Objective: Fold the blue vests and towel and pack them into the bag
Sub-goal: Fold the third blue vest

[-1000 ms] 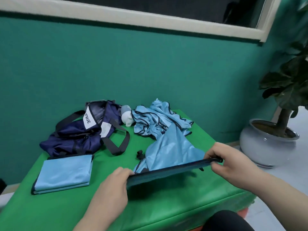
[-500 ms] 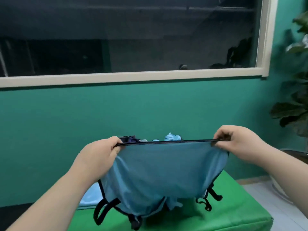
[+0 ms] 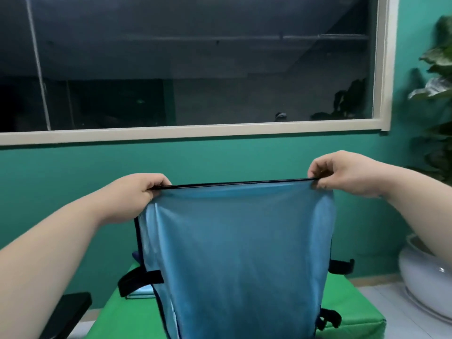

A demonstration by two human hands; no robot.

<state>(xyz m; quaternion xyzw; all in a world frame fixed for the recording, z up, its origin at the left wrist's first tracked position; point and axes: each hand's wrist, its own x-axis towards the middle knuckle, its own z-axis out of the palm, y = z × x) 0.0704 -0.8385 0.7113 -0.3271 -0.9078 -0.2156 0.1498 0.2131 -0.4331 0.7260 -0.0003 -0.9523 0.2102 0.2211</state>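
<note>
I hold a light blue vest (image 3: 239, 260) with black trim up in front of me, stretched flat and hanging down. My left hand (image 3: 137, 192) pinches its top edge at the left corner. My right hand (image 3: 342, 172) pinches the same edge at the right corner. Black straps (image 3: 139, 280) stick out from the vest's sides. The hanging vest hides the bag, the other vests and most of the green table (image 3: 352, 307). A sliver of a folded light blue piece (image 3: 141, 292) shows beside the left strap.
A teal wall (image 3: 73, 172) with a wide dark window (image 3: 195, 64) stands behind the table. A potted plant in a white pot (image 3: 423, 272) sits on the floor at the right. A black object (image 3: 68, 311) shows low at the left.
Both hands have raised the vest from near the table to chest height, where it now hangs full length. My view has tilted upward, so the bag and the pile have gone out of sight.
</note>
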